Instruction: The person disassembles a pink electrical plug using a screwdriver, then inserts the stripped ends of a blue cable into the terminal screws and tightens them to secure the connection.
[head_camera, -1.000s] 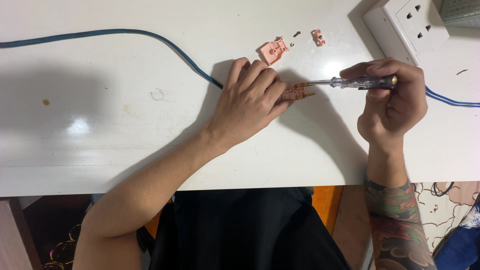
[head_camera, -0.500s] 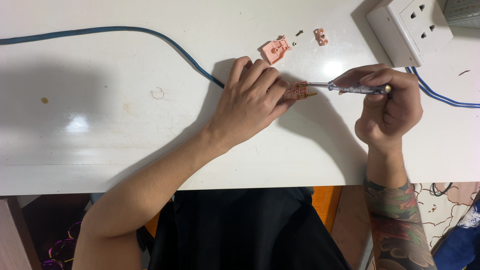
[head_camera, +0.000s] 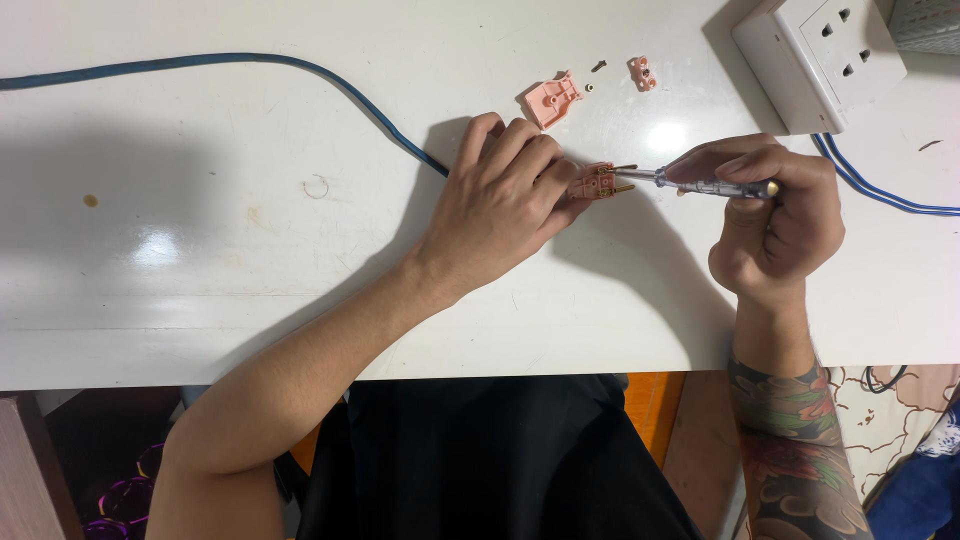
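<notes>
Two hands closed: left hand pinning small, light, rigid pink plug (brittle-looking plastic); right hand gripping screwdriver.

A pink plug, opened, brass prongs showing, is pinned under the left fingertips; a screwdriver's tip is set against it.

pink plug | blue cable | white table | white socket block | pink cover | clear-handled screwdriver
</notes>
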